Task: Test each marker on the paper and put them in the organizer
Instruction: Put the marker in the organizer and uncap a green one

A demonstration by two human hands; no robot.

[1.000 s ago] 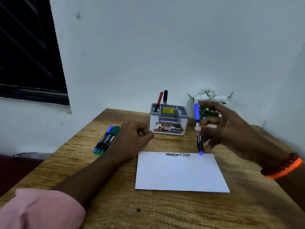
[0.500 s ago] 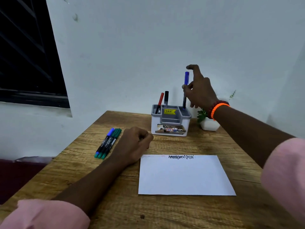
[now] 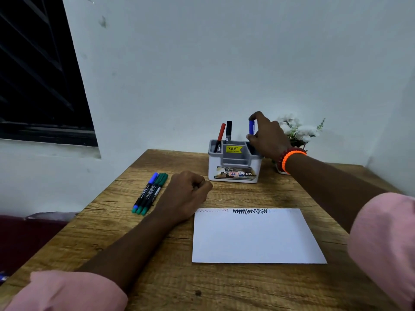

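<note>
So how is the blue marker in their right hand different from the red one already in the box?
The blue marker is pinched by the right hand and stands nearly upright at the organizer's right end. The red marker is untouched and leans in the left compartment. They also differ in colour, blue against red. Both poke out above the organizer's rim.

One head camera looks forward and down from the near edge of the table (image 3: 224,288). It is close to the paper (image 3: 253,239) and faces the wall (image 3: 224,63) behind.
</note>
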